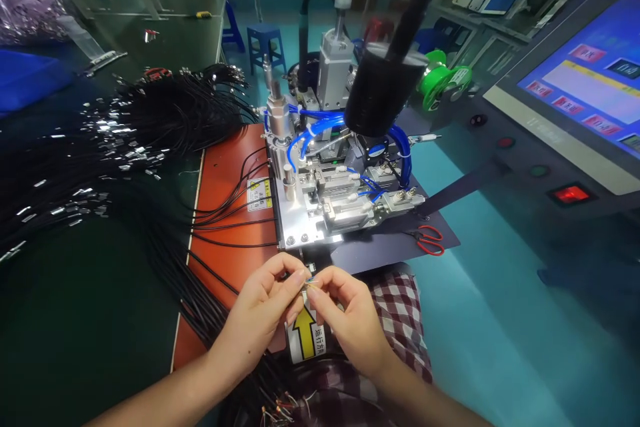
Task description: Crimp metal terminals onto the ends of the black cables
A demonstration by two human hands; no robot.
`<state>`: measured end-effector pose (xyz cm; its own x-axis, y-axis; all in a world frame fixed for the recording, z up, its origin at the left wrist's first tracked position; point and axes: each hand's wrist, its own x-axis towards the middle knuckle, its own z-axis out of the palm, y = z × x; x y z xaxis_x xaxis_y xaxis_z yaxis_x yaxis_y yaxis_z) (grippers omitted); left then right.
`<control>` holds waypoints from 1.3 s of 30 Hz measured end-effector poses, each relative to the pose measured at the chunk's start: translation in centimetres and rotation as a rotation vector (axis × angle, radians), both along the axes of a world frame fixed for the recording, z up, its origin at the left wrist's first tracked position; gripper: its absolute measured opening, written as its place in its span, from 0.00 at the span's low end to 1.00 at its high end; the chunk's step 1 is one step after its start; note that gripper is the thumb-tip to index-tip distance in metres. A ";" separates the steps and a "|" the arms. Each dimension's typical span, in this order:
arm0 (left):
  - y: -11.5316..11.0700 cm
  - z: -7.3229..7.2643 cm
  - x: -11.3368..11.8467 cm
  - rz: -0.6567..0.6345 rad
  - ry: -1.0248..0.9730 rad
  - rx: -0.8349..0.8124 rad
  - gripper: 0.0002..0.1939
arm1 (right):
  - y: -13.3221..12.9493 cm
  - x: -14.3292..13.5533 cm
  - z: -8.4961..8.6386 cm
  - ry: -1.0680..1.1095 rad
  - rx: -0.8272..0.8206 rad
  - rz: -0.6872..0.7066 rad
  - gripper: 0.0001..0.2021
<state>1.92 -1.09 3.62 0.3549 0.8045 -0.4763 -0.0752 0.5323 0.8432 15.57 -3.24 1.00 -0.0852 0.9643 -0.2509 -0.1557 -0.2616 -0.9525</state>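
Observation:
Fine coloured wires (312, 282) stick out between my fingertips, in front of the machine's near edge. My left hand (267, 300) pinches them from the left with thumb and forefinger. From the right, my right hand (353, 310) is closed on the same wires, its thumb and forefinger almost touching the left ones. How many wires each hand holds is too small to make out. Just below the fingers lies a white label with a yellow arrow (304, 333). Loose stripped wire ends (283, 408) of black cables hang near my lap.
A metal machine (345, 210) with blue air tubes stands ahead. Several black cables (235, 217) run over the orange board (220, 180) to its left side. Cable bundles (175, 110) cover the left table. Red-handled scissors (429, 240) lie right; a control screen (590, 80) stands beyond.

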 end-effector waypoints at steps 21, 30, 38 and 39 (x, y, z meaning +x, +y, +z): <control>0.9 0.3 -0.1 -0.073 0.147 0.142 0.08 | 0.2 2.0 0.1 -0.172 0.126 -0.015 0.03; 0.7 0.0 -0.1 -0.068 0.161 0.121 0.09 | 0.3 1.7 -0.1 -0.149 0.082 -0.038 0.05; 0.5 -0.5 0.0 -0.091 0.195 0.145 0.08 | 0.7 1.7 -0.5 -0.069 0.021 -0.013 0.08; 0.6 -0.5 0.0 -0.101 0.211 0.163 0.07 | 0.7 1.6 -0.6 -0.063 0.018 -0.007 0.08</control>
<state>1.94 -0.54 3.12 0.3435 0.8422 -0.4156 0.1577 0.3845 0.9095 17.22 -2.54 0.44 -0.0633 0.9691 -0.2386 -0.0971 -0.2439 -0.9649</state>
